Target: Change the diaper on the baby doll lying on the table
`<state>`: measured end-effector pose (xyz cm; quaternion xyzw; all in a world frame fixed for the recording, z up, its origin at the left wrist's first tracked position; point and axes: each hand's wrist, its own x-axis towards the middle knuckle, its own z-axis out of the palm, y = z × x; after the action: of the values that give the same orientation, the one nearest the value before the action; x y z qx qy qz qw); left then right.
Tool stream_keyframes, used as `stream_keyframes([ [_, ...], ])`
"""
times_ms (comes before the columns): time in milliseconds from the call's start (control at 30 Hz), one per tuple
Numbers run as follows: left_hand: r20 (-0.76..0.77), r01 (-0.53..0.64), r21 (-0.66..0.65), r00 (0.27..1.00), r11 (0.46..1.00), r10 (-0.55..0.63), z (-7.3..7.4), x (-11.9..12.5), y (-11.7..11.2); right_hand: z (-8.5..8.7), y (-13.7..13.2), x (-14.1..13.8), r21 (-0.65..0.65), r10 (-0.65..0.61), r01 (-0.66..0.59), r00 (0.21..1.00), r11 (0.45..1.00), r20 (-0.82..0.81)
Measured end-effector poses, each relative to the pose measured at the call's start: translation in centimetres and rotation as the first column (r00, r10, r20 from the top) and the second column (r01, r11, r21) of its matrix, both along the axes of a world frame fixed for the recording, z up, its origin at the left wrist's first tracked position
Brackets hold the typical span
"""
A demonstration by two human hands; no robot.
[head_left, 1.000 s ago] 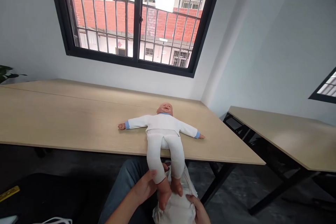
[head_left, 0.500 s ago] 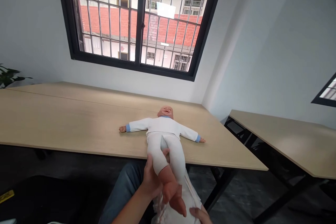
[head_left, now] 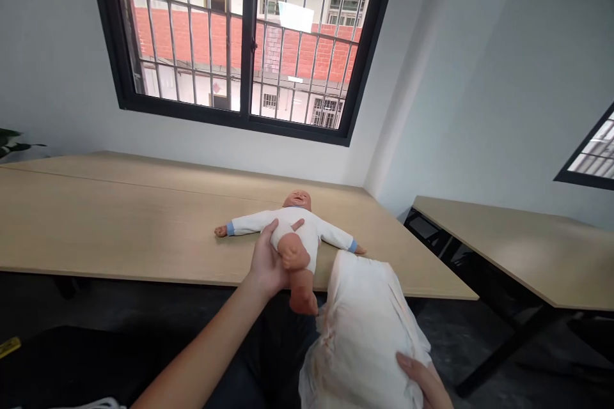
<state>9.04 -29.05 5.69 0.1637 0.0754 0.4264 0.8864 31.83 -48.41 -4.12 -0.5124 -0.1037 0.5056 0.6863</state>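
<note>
A baby doll [head_left: 307,227] in a white suit with blue cuffs lies on its back near the front edge of a long wooden table [head_left: 119,223], arms spread. My left hand [head_left: 268,262] is wrapped round the doll's legs at the ankles and holds them raised, the bare feet pointing toward me. My right hand [head_left: 425,380] grips the near end of an unfolded white diaper [head_left: 367,326], whose far end rests on the table edge beside the doll's hip.
A second wooden table [head_left: 518,249] on black legs stands to the right across a narrow gap. A barred window [head_left: 244,38] fills the wall behind. Plant leaves [head_left: 14,140] show at the far left. My dark trousers are below.
My left hand has lifted the doll's legs from hanging over the table edge up toward its chest. My right hand has brought the diaper up from my lap to the table edge.
</note>
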Motion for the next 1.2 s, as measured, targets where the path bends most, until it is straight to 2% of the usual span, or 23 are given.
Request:
stream_keyframes([
  [133,-0.033,-0.094,0.06,0.995,0.994,0.096,3.0,-0.2,2.7,2.6,3.3,-3.2,0.097,0.134,-0.136,0.991,0.986,0.027],
  [267,-0.003,-0.19,0.078,0.982,0.979,0.191,6.1,-0.2,4.6,3.2,7.9,-6.8,0.153,0.248,-0.264,0.962,0.952,0.116],
  [367,0.03,-0.236,0.078,0.972,0.969,0.235,7.3,-0.2,5.2,3.1,12.3,-8.4,0.154,0.307,-0.353,0.915,0.923,0.261],
  [467,0.062,-0.259,0.08,0.965,0.963,0.255,7.6,-0.2,5.5,3.6,16.9,-8.5,0.064,0.274,-0.351,0.822,0.934,0.499],
  [533,0.063,-0.252,0.079,0.967,0.965,0.247,7.4,-0.1,5.7,4.4,19.1,-8.2,-0.041,0.276,-0.334,0.694,0.942,0.665],
  [567,0.057,-0.245,0.077,0.969,0.966,0.241,7.3,-0.1,5.8,4.8,19.8,-8.1,-0.133,0.278,-0.278,0.592,0.951,0.757],
  [633,0.038,-0.233,0.08,0.972,0.969,0.23,7.0,-0.2,5.9,5.5,20.0,-8.3,-0.241,0.247,-0.059,0.314,0.969,0.917],
  [667,0.029,-0.225,0.085,0.974,0.971,0.224,6.8,-0.2,6.0,5.7,19.7,-8.7,-0.229,0.223,0.03,0.149,0.973,0.963],
  [700,0.021,-0.217,0.09,0.976,0.972,0.216,6.6,-0.3,6.0,5.7,19.2,-9.3,-0.189,0.19,0.053,-0.013,0.98,0.982],
  [733,0.019,-0.212,0.092,0.977,0.973,0.211,6.5,-0.4,6.0,5.5,18.7,-10.0,-0.153,0.152,0.002,-0.154,0.988,0.976],
  [767,0.021,-0.209,0.093,0.978,0.974,0.208,6.3,-0.5,6.0,5.1,18.2,-10.8,-0.158,0.127,-0.101,-0.262,0.982,0.957],
  [833,0.038,-0.214,0.094,0.977,0.972,0.211,6.1,-0.7,5.9,4.2,17.8,-12.2,-0.265,0.148,-0.284,-0.375,0.922,0.915],
  [900,0.067,-0.219,0.106,0.975,0.97,0.213,6.0,-0.8,5.7,3.3,18.2,-13.1,-0.392,0.25,-0.327,-0.4,0.86,0.882],
  [1000,0.061,-0.19,0.119,0.981,0.975,0.184,5.8,-0.8,5.5,2.5,19.6,-13.1,-0.489,0.366,-0.291,-0.387,0.823,0.846],
  [1100,0.051,-0.176,0.126,0.984,0.976,0.17,5.5,-0.6,5.1,1.9,21.3,-12.8,-0.502,0.381,-0.266,-0.397,0.823,0.835],
  [1200,0.035,-0.144,0.161,0.989,0.976,0.14,4.9,-0.4,4.6,0.8,23.3,-12.8,-0.48,0.373,-0.224,-0.392,0.848,0.841],
])
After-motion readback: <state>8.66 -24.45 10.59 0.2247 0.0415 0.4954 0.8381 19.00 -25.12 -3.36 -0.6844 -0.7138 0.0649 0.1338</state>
